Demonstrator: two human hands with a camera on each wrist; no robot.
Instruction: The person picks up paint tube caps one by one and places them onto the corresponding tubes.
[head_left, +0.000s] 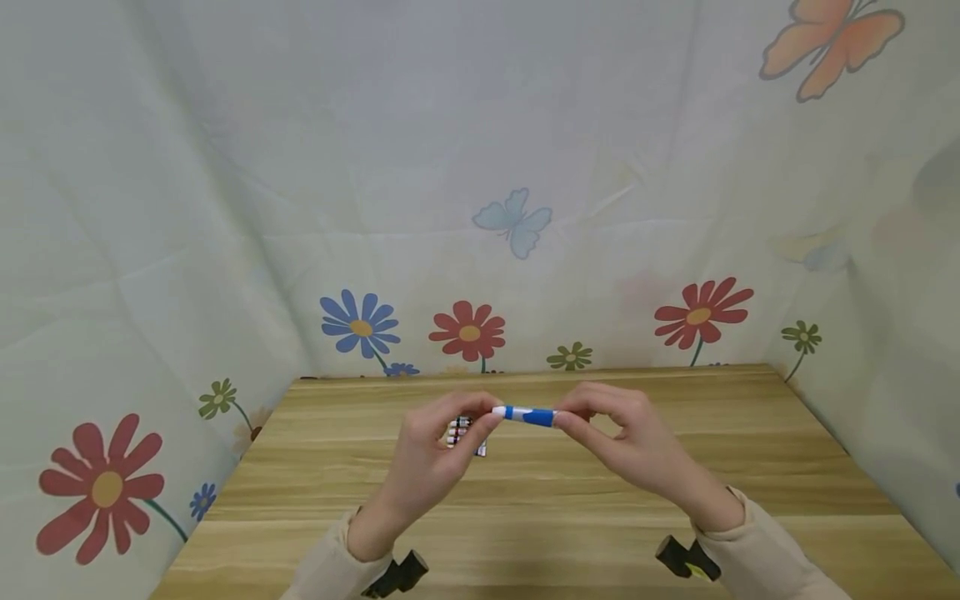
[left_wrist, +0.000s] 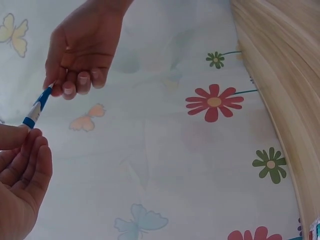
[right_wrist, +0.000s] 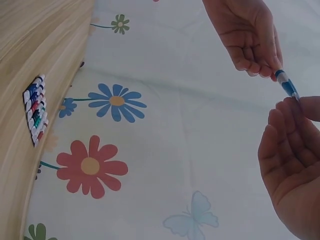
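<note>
A small blue-and-white paint tube (head_left: 531,415) is held level above the table between both hands. My left hand (head_left: 438,450) pinches its white-capped end between thumb and fingertips. At the other, blue end, my right hand (head_left: 630,429) pinches the tube the same way. In the left wrist view the tube (left_wrist: 38,107) slants between the two hands, its blue end narrowing toward the right hand (left_wrist: 85,55). From the right wrist view, the tube (right_wrist: 286,84) shows between the left hand (right_wrist: 250,40) and the right hand (right_wrist: 295,160). The fingertips cover both ends.
A row of similar tubes with white caps (right_wrist: 36,110) lies on the wooden table (head_left: 570,517), partly behind my left hand in the head view. A cloth backdrop (head_left: 405,167) printed with flowers and butterflies surrounds the table's back and sides.
</note>
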